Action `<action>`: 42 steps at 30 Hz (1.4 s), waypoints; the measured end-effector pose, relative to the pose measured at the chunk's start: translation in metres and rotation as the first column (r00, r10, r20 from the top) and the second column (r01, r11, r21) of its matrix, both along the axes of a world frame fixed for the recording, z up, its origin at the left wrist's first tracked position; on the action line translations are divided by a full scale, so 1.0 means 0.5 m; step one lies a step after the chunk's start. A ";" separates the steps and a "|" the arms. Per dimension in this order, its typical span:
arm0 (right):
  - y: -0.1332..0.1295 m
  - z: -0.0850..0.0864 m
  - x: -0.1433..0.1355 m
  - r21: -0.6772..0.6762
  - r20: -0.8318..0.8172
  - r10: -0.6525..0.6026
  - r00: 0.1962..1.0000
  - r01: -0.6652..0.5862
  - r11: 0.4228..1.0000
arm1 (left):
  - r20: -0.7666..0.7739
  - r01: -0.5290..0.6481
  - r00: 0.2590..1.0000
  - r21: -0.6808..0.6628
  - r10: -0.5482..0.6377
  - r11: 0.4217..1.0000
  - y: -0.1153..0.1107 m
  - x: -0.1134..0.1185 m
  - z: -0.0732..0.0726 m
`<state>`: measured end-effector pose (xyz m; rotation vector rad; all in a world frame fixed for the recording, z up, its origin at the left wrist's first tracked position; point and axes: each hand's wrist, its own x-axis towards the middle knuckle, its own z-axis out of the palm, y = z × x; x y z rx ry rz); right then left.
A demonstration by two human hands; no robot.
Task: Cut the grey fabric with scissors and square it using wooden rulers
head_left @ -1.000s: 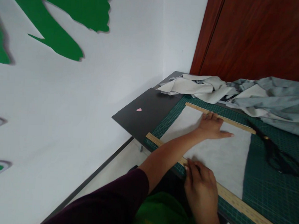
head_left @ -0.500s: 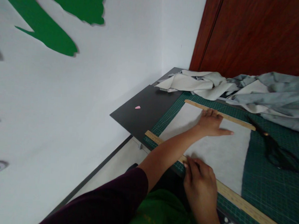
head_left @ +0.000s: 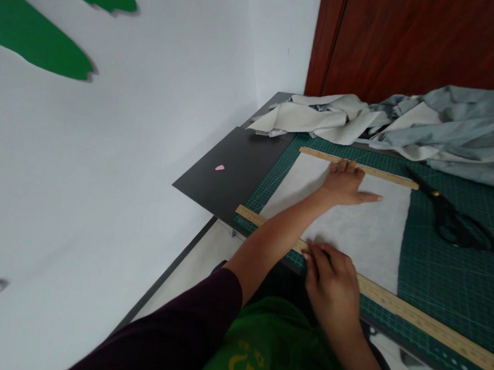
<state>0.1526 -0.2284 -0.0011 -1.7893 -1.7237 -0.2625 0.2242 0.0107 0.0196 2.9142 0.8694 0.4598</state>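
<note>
A pale grey sheet of fabric lies flat on a green cutting mat. My left hand rests palm down on the sheet's far part, fingertips touching a short wooden ruler along its far edge. My right hand presses flat on a long wooden ruler that runs along the sheet's near edge. Neither hand grips anything.
Black scissors lie on the mat to the right of the sheet. Crumpled grey and cream fabric is piled at the back. A small pink chalk piece sits on the dark table on the left, by the white wall.
Only the camera's view has shifted, so the table sits lower left in frame. Both hands stay pressed in the same places on the sheet and rulers.
</note>
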 end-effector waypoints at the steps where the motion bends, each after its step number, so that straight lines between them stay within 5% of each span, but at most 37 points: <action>1: 0.000 0.000 0.000 -0.004 -0.006 0.003 1.000 -0.003 1.000 | -0.001 0.002 1.000 -0.011 -0.002 1.000 0.001 0.000 0.001; 9: 0.003 0.021 -0.009 -0.059 -0.051 -0.052 0.997 0.049 0.997 | -0.036 0.009 0.999 -0.021 -0.010 1.000 -0.004 -0.005 0.028; 20: 0.011 0.025 -0.004 -0.145 -0.126 -0.070 0.990 0.051 0.988 | -0.023 0.033 0.999 -0.046 -0.035 0.998 0.012 0.006 0.030; 29: -0.020 0.085 0.014 -0.390 0.107 -0.255 0.961 0.276 0.879 | -0.044 0.020 0.999 -0.045 -0.022 0.999 0.013 0.010 0.030; 42: -0.028 0.095 0.018 -0.448 0.150 -0.250 0.957 0.291 0.845 | -0.048 0.031 0.998 -0.050 -0.033 0.998 0.013 0.010 0.030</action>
